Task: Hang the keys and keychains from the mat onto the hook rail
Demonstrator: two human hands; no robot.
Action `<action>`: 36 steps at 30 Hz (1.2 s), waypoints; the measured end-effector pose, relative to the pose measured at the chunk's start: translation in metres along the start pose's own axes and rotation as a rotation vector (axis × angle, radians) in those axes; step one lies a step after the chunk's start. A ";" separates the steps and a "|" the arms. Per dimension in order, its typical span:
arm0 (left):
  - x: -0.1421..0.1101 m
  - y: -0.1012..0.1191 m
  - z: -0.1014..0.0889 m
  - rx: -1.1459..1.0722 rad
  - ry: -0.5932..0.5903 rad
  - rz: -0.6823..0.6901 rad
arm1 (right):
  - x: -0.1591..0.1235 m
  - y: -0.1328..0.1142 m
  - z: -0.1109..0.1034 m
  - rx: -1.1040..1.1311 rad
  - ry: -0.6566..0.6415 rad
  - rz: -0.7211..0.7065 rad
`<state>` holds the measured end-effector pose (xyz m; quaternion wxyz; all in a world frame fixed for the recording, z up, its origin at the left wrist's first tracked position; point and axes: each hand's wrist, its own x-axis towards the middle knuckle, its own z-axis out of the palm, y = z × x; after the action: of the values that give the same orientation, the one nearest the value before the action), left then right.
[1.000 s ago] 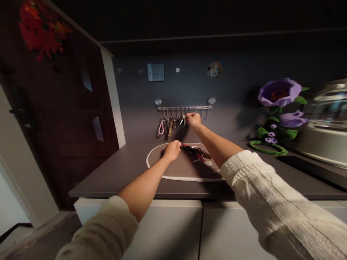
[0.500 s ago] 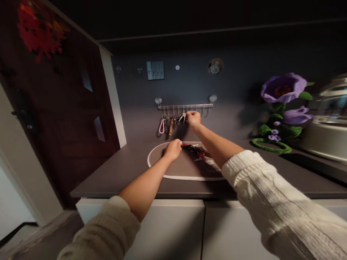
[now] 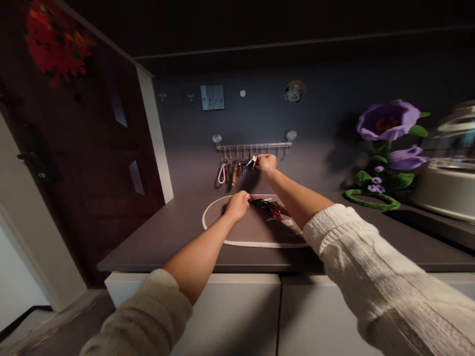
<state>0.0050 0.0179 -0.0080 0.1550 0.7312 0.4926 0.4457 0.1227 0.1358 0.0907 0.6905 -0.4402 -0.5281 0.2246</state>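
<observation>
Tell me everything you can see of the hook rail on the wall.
The hook rail is a slim, shiny bar, clear or metallic, mounted roughly level on the dark wall by a round, clear-looking mount at each end. Small hooks hang along it. Those toward the left carry key rings, one with a pink loop, another with a brown patterned tag. The right hand is just below, at some silver keys; whether it touches the rail is unclear.

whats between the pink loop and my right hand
Between the pink loop and right hand, the head view shows a patterned fob, small keys, and silver keys at the fingers.
</observation>
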 end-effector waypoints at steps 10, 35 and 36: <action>0.000 0.000 0.000 -0.004 -0.004 -0.007 | -0.001 0.015 -0.004 -0.073 0.016 -0.030; -0.018 0.018 -0.004 0.059 -0.087 0.227 | -0.074 -0.006 -0.090 -0.107 -0.259 0.064; -0.019 0.020 -0.003 0.079 -0.099 0.251 | -0.081 -0.004 -0.095 -0.122 -0.271 0.047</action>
<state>0.0121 -0.0087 -0.0028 0.0933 0.8138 0.4062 0.4050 0.1830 0.0360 0.0459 0.5793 -0.4594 -0.6188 0.2656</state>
